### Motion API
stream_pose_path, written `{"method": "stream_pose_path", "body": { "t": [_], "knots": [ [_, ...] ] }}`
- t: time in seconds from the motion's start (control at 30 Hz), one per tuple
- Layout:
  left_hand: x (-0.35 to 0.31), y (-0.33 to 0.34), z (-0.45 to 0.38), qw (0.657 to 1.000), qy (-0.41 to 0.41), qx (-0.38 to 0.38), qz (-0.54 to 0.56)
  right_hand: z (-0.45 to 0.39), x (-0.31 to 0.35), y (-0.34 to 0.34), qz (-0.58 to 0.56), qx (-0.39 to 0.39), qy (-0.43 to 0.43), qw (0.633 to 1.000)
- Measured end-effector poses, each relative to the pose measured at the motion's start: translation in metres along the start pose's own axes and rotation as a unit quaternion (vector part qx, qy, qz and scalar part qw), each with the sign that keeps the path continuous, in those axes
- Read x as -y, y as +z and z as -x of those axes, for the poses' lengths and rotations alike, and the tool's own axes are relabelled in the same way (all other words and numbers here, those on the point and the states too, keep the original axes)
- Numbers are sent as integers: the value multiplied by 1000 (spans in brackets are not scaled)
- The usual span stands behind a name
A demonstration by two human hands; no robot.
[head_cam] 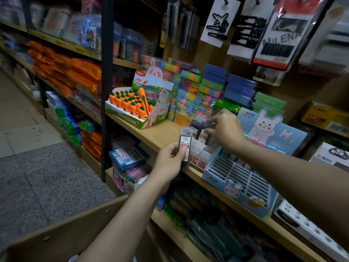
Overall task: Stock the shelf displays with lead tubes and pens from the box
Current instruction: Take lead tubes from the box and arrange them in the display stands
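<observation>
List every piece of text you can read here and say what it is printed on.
"0.7": label of the lead tube held in the left hand.
"HB 0.7": front of the white divided display.
"MILENA": hanging hair-clip card.
Chinese print on the carrot display box and blue bunny display: too blurred to read.
</observation>
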State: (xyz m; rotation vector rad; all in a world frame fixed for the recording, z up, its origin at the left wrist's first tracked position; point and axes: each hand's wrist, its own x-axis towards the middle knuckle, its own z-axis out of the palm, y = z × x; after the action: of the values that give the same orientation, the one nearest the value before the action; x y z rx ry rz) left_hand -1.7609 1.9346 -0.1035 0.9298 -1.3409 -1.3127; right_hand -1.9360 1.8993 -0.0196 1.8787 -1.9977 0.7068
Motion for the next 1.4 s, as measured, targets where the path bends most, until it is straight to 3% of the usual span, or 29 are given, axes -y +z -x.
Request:
{"method": "stream_pose_path", "body": {
  "t": [0.13, 0.27, 0.33, 0.4, 0.5, 0.63, 0.73, 0.83, 1.03, 1.2, 1.4],
  "knots": [
    [-3, 0, 2, 1000, 6, -16, 9, 11, 1, -1, 20, 16, -26, 999],
    [-6, -1, 4, 1000, 11, -18, 13, 16, 2, -27, -193, -72, 28, 978],
    [-7, 0, 4, 999, 25, -14, 16, 22, 4, -39, -328, -3, 84, 941],
    [-10, 4, 6, 999, 44, -3, 8, 32, 7, -47, -380, 90, 83, 917],
    [-13, 10, 9, 996, 73, 31, -27, 42, 11, -52, -362, 147, 27, 920],
    [-14, 15, 12, 990, 87, 53, -95, 42, 15, -61, -317, 163, -2, 934],
    [-15, 13, 13, 973, 129, 12, -190, 29, 8, -78, -293, 104, 12, 950],
    [-11, 7, 12, 927, 204, -16, -316, 12, -6, -95, -239, 38, 35, 970],
    [1, 10, 10, 862, 231, 50, -448, -1, -14, -85, -74, -8, -14, 997],
    [12, 9, 7, 842, 223, 62, -487, -3, -14, -59, -23, -6, -46, 999],
    [13, 7, 5, 858, 249, 50, -446, -3, -18, -44, 3, 26, -32, 999]
  ]
}}
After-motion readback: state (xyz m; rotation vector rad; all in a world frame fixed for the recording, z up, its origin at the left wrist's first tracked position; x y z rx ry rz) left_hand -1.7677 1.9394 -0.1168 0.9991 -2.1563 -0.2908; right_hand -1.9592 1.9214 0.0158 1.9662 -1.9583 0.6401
